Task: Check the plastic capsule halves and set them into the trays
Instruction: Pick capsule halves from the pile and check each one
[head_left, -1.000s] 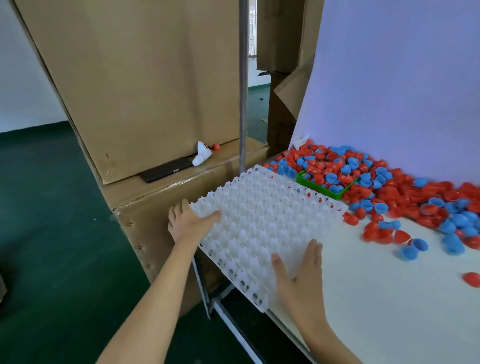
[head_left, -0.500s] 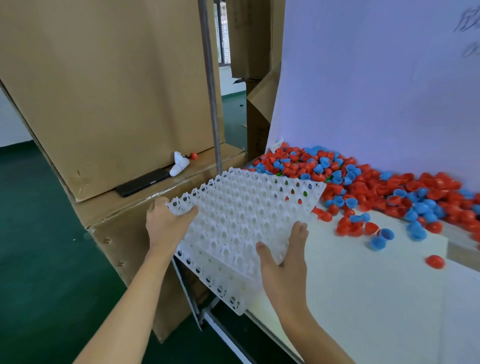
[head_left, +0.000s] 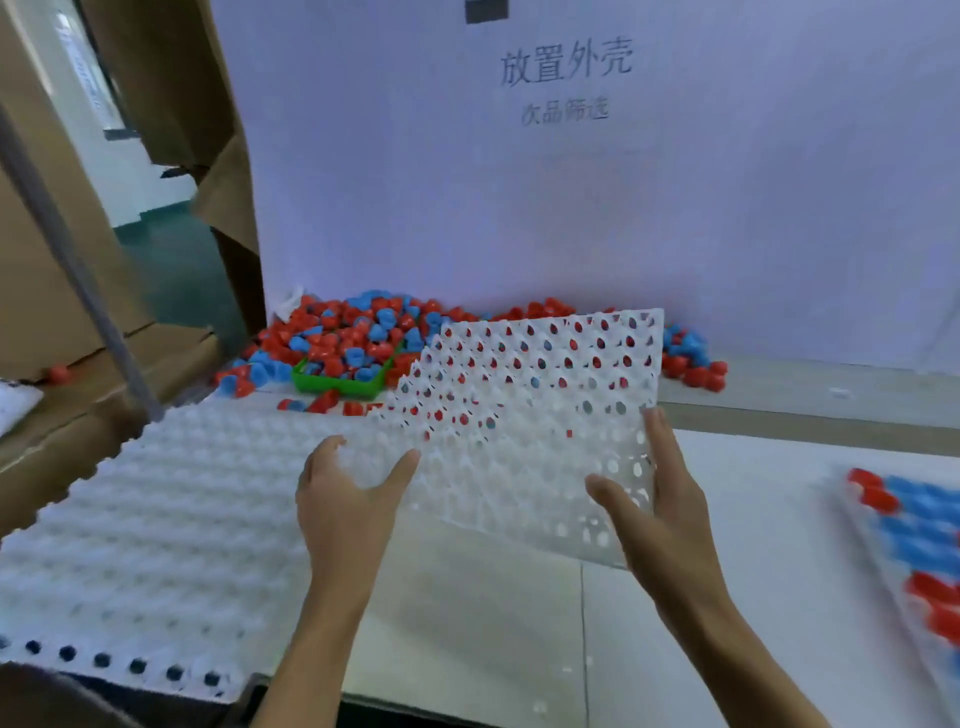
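I hold one empty white tray (head_left: 545, 395) with both hands, lifted off the white table (head_left: 493, 623) and tilted so its far edge stands high. My left hand (head_left: 353, 499) grips its near left corner, thumb on top. My right hand (head_left: 660, 514) grips its right edge, thumb on the upper face and fingers along the side. Red and blue capsule halves (head_left: 358, 327) lie piled against the back wall and show through the tray's holes. A stack of white trays (head_left: 156, 519) lies at the left end of the table.
A green bin (head_left: 337, 387) full of capsule halves sits in the pile. At the right edge lies a tray (head_left: 914, 545) filled with red and blue halves. Cardboard boxes (head_left: 47, 291) and a grey pole (head_left: 78, 270) stand on the left. A white backboard (head_left: 571, 182) carries printed characters.
Both hands have lifted the top tray off the stack and carried it right, over the table. The view has swung right, bringing in the backboard and the filled tray.
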